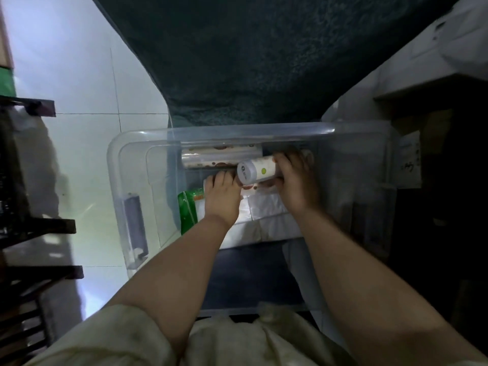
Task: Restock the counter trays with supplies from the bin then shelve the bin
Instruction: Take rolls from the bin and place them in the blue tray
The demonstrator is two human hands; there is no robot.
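I look straight down into a clear plastic bin (124, 180) that sits on a pale tiled floor, its far rim against a dark green rug (264, 62). Both my bare arms reach into it.

My right hand (295, 180) is wrapped around a white cylindrical canister (260, 170). That grip is clamped on the canister's far half, fingers curled over the top. The canister lies on its side, its long axis running left to right and tipped slightly toward me, so the grey capped end points left, away from my right palm and toward my left hand. It is at the far side of the bin, just in front of a long patterned roll (211, 161) that lies parallel to the far wall.

My left hand (221, 199) lies palm down just beside the capped end, fingers flat and spread on a white packet (266, 207) on the bin floor. It grips nothing. Its fingertips (224, 178) almost touch the canister; I cannot tell if they do. A green packet (188, 207) lies against its left edge.

I judge the right hand is the one to lift the canister: it already holds it, and the way up and toward me is clear. The left hand is nearer the cap and could steady that end. No tray is in view.
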